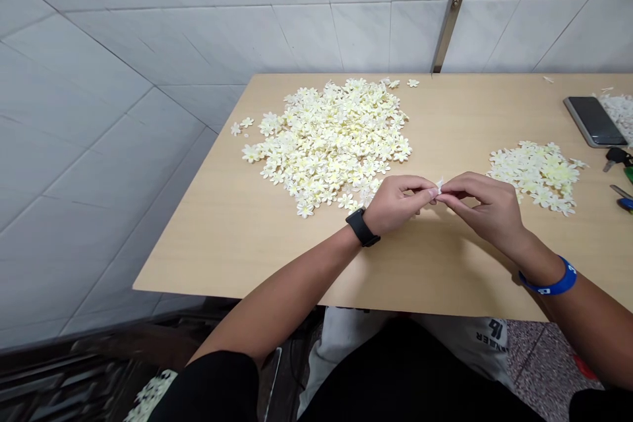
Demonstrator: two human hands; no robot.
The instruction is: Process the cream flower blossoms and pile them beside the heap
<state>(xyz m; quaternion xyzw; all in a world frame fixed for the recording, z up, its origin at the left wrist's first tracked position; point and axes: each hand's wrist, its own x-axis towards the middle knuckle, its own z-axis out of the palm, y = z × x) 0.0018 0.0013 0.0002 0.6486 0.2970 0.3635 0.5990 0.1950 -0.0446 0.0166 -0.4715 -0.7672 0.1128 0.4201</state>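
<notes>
Between the fingertips of both hands is a small white artificial flower (440, 185), mostly hidden by the fingers. My left hand (401, 201), with a black watch on its wrist, pinches it from the left. From the right, my right hand (487, 206) pinches the same flower, its wrist wearing a blue band. The two hands meet a little above the table. A large heap of pale yellow-white artificial flowers (336, 138) lies beyond my left hand. A smaller pile of flowers (537, 175) is just right of my right hand.
The wooden table (237, 231) stands against a tiled wall (198, 46). At the right lie a phone (595, 120), a key (614, 157), a blue-handled tool (626, 203) and small white pieces (620, 111). More flowers (151, 395) show below the table at the left.
</notes>
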